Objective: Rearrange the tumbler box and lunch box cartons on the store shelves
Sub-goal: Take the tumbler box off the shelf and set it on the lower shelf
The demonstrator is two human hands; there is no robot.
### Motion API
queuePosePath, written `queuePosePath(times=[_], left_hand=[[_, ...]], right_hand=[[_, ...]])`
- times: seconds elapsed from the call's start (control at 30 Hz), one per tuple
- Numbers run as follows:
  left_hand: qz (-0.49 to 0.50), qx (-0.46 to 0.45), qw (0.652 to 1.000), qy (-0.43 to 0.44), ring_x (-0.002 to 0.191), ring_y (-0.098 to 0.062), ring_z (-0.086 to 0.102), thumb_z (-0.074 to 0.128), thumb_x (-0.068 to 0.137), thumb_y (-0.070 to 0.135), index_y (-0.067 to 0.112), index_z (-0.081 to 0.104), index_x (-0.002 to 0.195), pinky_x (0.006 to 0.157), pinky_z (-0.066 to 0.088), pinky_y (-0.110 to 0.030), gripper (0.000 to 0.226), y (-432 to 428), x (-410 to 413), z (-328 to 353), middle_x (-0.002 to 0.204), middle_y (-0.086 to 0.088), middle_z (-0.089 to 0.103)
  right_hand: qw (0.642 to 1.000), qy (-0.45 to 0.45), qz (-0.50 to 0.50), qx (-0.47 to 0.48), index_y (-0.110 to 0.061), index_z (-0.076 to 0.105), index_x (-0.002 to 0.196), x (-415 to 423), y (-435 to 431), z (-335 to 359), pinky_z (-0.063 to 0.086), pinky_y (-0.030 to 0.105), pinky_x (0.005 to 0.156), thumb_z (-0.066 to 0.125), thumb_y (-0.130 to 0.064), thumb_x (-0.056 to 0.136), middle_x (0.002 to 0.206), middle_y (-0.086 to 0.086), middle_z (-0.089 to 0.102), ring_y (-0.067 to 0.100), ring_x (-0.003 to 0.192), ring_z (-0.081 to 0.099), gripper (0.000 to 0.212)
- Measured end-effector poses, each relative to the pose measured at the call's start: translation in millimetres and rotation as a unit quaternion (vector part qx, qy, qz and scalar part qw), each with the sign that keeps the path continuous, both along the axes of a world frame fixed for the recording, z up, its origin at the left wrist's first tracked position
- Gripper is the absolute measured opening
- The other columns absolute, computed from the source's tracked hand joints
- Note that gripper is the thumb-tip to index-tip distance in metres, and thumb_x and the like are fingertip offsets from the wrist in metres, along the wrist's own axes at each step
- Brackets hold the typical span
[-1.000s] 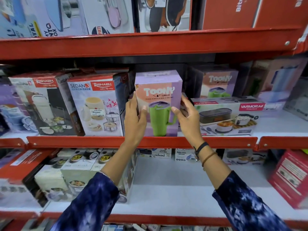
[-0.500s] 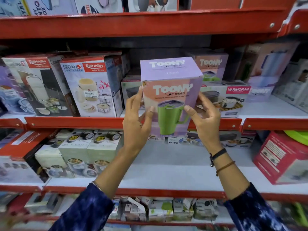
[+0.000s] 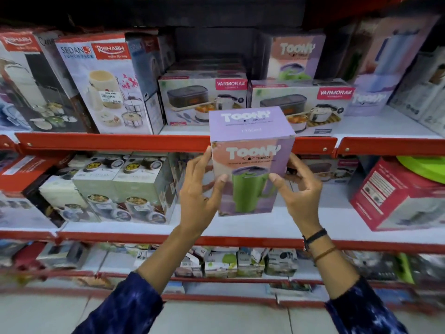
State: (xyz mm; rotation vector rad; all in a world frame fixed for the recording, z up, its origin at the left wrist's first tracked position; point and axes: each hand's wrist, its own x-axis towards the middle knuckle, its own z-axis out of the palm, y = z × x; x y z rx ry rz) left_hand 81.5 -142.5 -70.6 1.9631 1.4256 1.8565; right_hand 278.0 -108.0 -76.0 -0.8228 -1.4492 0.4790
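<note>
A lilac and pink Toony tumbler box (image 3: pixel 250 150) with a green jug printed on it is held upright in the air in front of the red shelf edge (image 3: pixel 110 142). My left hand (image 3: pixel 199 194) grips its left side and my right hand (image 3: pixel 298 191) grips its right side. On the shelf behind stand two Varmora lunch box cartons (image 3: pixel 202 102) (image 3: pixel 301 104) side by side. A second Toony box (image 3: pixel 296 59) stands at the back behind them. Left of them is a tall Rishabh Sedan-3 lunch pack carton (image 3: pixel 106 83).
Another Rishabh carton (image 3: pixel 31 80) stands far left, more lilac boxes (image 3: pixel 375 68) far right. The lower shelf (image 3: pixel 240 227) holds green food-jar cartons (image 3: pixel 120 189) at left and a red carton (image 3: pixel 395 196) at right, with bare white board between. Small boxes (image 3: pixel 226 263) fill the shelf below.
Both hands have pulled the Toony tumbler box off the upper shelf and brought it down and toward me. The Varmora carton that it hid now shows.
</note>
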Motion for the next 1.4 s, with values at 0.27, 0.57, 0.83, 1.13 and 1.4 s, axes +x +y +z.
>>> queuePosePath(times=[0.27, 0.57, 0.83, 1.13, 1.4], left_hand=[[-0.053, -0.151, 0.987, -0.017, 0.115, 0.003, 0.048, 0.055, 0.092, 0.017, 0.02, 0.036, 0.137, 0.079, 0.059, -0.026, 0.049, 22.5, -5.3, -79.6, 0.123, -0.003, 0.044], [-0.065, -0.244, 0.967, -0.02, 0.123, -0.009, 0.041, 0.05, 0.095, 0.016, 0.039, 0.029, 0.129, 0.091, 0.053, -0.038, 0.046, 58.0, 1.0, -126.4, 0.139, -0.008, 0.04], [-0.071, -0.286, 0.954, -0.054, 0.123, -0.02, 0.044, 0.05, 0.093, 0.005, 0.014, 0.035, 0.133, 0.088, 0.051, -0.032, 0.044, 81.4, 5.9, -152.8, 0.134, -0.006, 0.039], [-0.001, -0.207, 0.978, -0.007, 0.125, -0.018, 0.035, 0.055, 0.086, 0.007, 0.005, 0.036, 0.128, 0.107, 0.033, -0.031, 0.047, 74.7, 12.8, -145.2, 0.134, -0.016, 0.036], [-0.019, 0.034, 0.999, 0.032, 0.123, -0.016, 0.038, 0.05, 0.088, 0.009, 0.008, 0.045, 0.115, 0.109, 0.03, -0.022, 0.028, 82.9, 40.2, -42.0, 0.127, -0.007, 0.041]], right_hand=[[0.992, -0.046, 0.02, -0.112, -0.024, 0.051, 0.125, 9.1, 21.2, -80.6, 0.054, 0.024, 0.089, 0.075, -0.017, 0.077, 0.125, -0.01, 0.056, 0.003, 0.116, 0.054, 0.054], [0.973, -0.022, 0.04, -0.225, -0.016, 0.049, 0.122, 2.5, 53.6, -132.0, 0.048, 0.008, 0.086, 0.068, -0.006, 0.082, 0.118, 0.005, 0.057, 0.021, 0.113, 0.056, 0.045], [0.965, -0.023, 0.037, -0.258, -0.017, 0.046, 0.121, 1.0, 71.6, -150.6, 0.046, 0.007, 0.088, 0.066, -0.001, 0.083, 0.118, 0.004, 0.055, 0.02, 0.112, 0.053, 0.046], [0.973, -0.093, -0.019, -0.212, -0.01, 0.049, 0.124, 7.5, 67.2, -149.2, 0.045, 0.034, 0.099, 0.07, -0.017, 0.082, 0.122, 0.0, 0.051, 0.017, 0.113, 0.052, 0.048], [0.994, -0.015, -0.103, -0.028, -0.007, 0.056, 0.112, 28.3, 67.8, -54.1, 0.046, 0.027, 0.095, 0.062, -0.019, 0.088, 0.115, 0.009, 0.055, 0.021, 0.109, 0.054, 0.028]])
